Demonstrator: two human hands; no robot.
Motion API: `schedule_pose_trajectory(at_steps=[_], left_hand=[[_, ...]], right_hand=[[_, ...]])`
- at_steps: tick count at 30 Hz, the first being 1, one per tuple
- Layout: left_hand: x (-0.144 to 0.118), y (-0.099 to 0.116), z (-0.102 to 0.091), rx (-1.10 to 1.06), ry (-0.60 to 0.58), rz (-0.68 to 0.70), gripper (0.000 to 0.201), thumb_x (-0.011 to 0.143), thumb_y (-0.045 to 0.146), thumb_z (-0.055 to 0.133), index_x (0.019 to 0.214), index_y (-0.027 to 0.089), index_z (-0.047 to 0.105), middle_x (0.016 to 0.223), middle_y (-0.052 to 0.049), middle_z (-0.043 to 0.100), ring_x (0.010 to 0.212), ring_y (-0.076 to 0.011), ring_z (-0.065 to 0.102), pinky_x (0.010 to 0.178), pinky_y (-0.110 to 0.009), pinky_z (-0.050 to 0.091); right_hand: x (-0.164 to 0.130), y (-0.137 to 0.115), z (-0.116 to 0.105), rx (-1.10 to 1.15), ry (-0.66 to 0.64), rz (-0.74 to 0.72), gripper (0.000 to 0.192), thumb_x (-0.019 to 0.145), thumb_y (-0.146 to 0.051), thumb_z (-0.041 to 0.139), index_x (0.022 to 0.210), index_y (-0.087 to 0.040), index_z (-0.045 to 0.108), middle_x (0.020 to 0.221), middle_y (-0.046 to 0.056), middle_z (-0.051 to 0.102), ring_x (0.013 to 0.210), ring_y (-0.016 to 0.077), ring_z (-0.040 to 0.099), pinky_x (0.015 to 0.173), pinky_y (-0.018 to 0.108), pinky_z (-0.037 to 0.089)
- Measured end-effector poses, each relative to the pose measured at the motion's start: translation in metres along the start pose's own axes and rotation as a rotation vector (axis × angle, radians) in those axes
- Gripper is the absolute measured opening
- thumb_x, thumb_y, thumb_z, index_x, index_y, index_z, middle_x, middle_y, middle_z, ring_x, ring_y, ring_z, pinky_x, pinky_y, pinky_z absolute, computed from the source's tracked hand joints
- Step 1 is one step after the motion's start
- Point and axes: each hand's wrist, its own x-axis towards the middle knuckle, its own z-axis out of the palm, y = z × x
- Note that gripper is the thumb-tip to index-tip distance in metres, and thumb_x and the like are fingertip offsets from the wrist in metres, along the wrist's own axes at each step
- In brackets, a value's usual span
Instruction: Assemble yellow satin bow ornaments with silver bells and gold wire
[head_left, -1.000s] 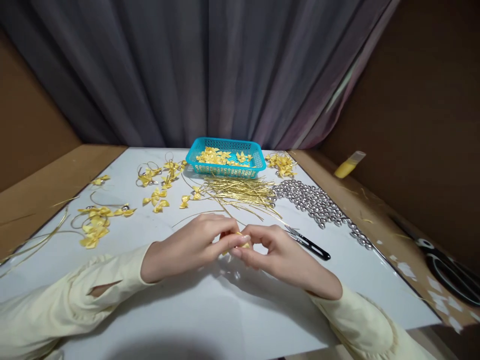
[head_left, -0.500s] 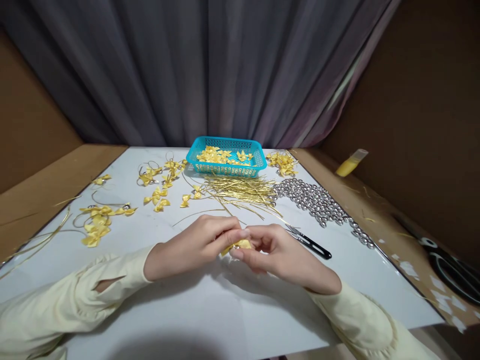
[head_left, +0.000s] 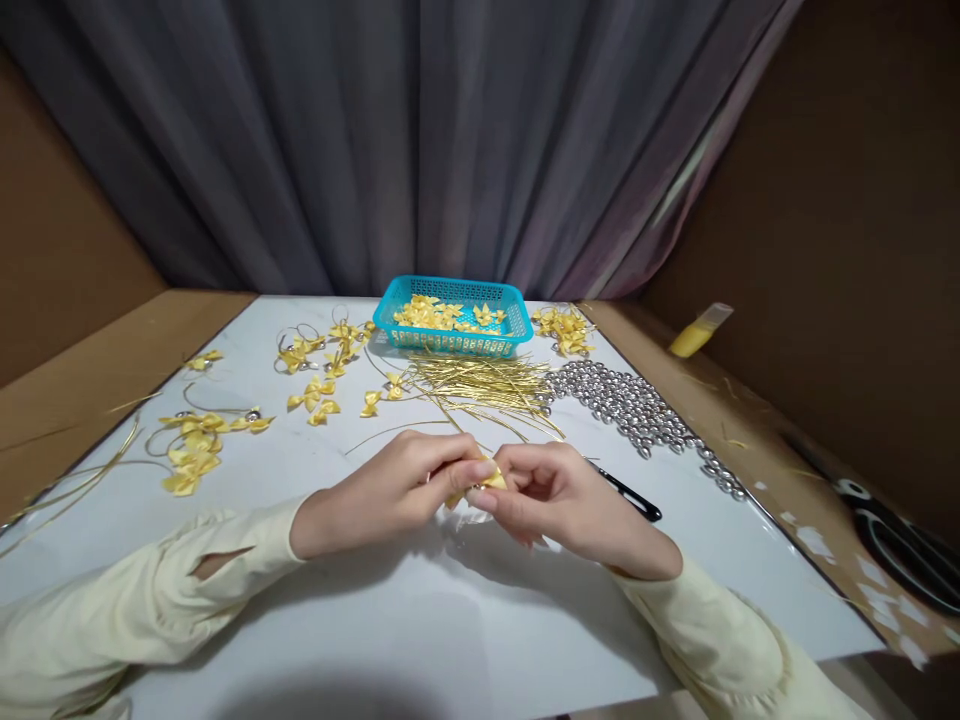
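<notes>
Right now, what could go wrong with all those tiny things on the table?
The yellow bow pinched between the left hand and right hand is tiny, so it might slip out. The black snips lie right beside the right hand, so a careless move could catch them. The silver beads lie loose near the table edge and might roll off.

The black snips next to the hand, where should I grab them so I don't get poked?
Probably take the black snips by the rounded black handle end, coming from the right. The pointed end lies hidden behind the right hand, so that handle is the free, blunt part.
</notes>
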Motion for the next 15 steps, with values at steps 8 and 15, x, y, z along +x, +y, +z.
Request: schedule_pose_trajectory(at_steps=[8,15], left_hand=[[0.0,0.001,-0.001,0.036,0.128,0.058,0.017,0.09,0.023,0.047,0.08,0.015,0.058,0.076,0.001,0.059,0.071,-0.0097,0.052,0.067,-0.02,0.038],[0.004,-0.001,-0.004,-0.094,0.121,-0.062,0.016,0.085,0.029,0.054,0.075,0.017,0.056,0.077,0.003,0.056,0.075,-0.0119,0.05,0.068,-0.023,0.036]], right_hand=[[0.002,0.003,0.003,-0.136,0.144,-0.078,0.038,0.08,-0.034,0.058,0.054,-0.018,0.035,0.043,-0.007,0.039,0.04,0.0039,0.034,0.04,0.018,0.025],[0.005,0.012,0.002,-0.482,0.263,-0.323,0.03,0.079,-0.025,0.058,0.055,-0.016,0.041,0.046,-0.008,0.03,0.043,0.0036,0.027,0.042,0.018,0.023]])
